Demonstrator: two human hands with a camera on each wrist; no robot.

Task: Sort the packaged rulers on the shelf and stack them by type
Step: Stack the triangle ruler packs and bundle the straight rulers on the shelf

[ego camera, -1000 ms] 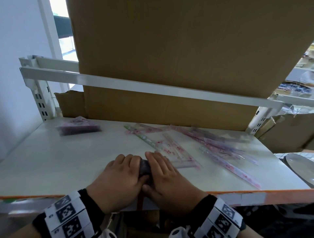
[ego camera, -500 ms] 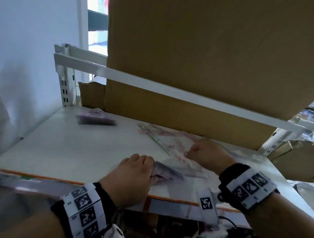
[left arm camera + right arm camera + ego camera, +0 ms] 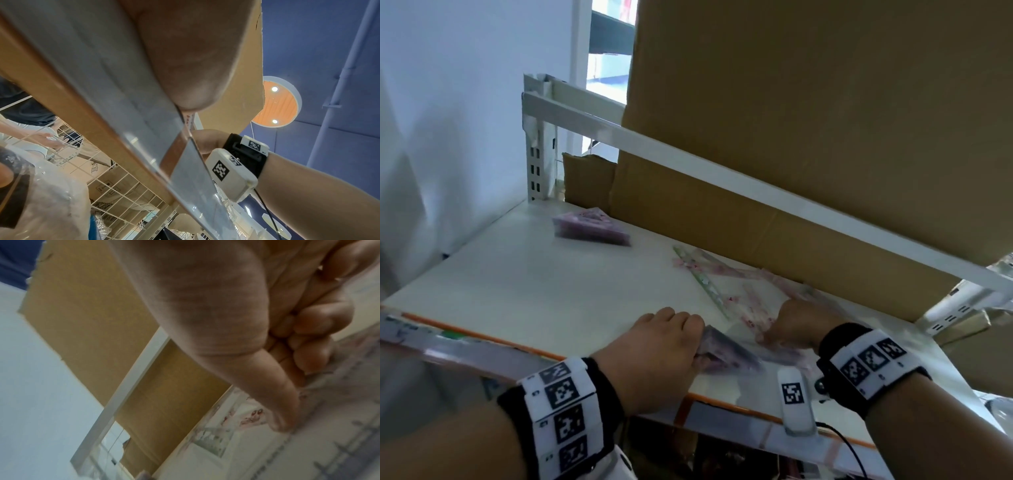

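A stack of purple triangular ruler packets (image 3: pixel 726 349) lies at the front edge of the white shelf (image 3: pixel 534 291). My left hand (image 3: pixel 688 337) grips its left end with curled fingers. My right hand (image 3: pixel 784 329) is just to the right, on the loose clear pink-printed packaged rulers (image 3: pixel 743 301). In the right wrist view its fingers (image 3: pixel 308 356) are curled and the thumb (image 3: pixel 283 421) presses a clear ruler packet (image 3: pixel 339 426). A long straight ruler (image 3: pixel 700 275) runs diagonally behind. Another purple packet stack (image 3: pixel 589 228) sits at the back left.
A large cardboard box (image 3: pixel 808 137) stands along the back of the shelf, crossed by a white rail (image 3: pixel 722 178). A smaller cardboard piece (image 3: pixel 585 181) is at the back left corner by the wall. Another person's hand (image 3: pixel 51 141) shows beyond a wire grid below.
My right hand left the purple stack and moved right and back onto the loose clear rulers. My left hand stayed on the stack. The head view swung left and tilted.
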